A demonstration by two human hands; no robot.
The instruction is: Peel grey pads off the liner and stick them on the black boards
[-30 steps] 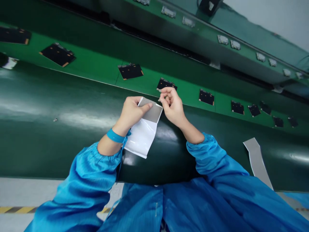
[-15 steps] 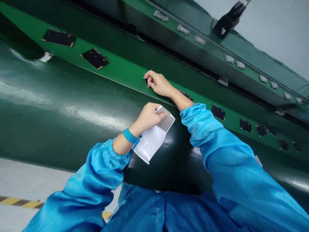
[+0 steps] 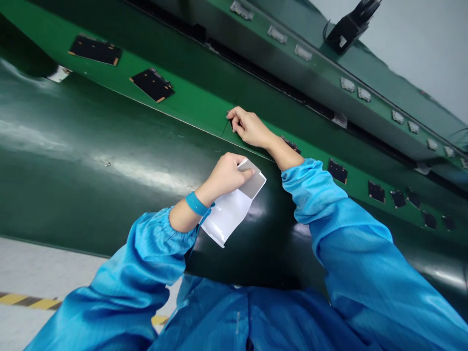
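My left hand point(image 3: 228, 174) is closed, thumb on top, on a white backing sheet with a grey panel point(image 3: 252, 184) at its upper end. The sheet's glossy white part point(image 3: 227, 217) hangs down toward me over the green bench edge. My right hand point(image 3: 250, 127) reaches over the bright green belt with curled fingers, gripping the edge of a small black flat piece point(image 3: 230, 123); most of that piece is hidden. Partly behind my right wrist lies a black board point(image 3: 290, 145).
More black boards point(image 3: 152, 85) lie along the green belt point(image 3: 193, 109), on both sides of my hands. Small grey parts point(image 3: 303, 52) line a raised ledge behind it. A black device point(image 3: 351, 29) stands at the upper right. A dark post point(image 3: 25, 48) is at the left.
The black boards on the belt have shifted right, and my right hand has moved right along with them. My left hand and its sheet stay nearly in place.
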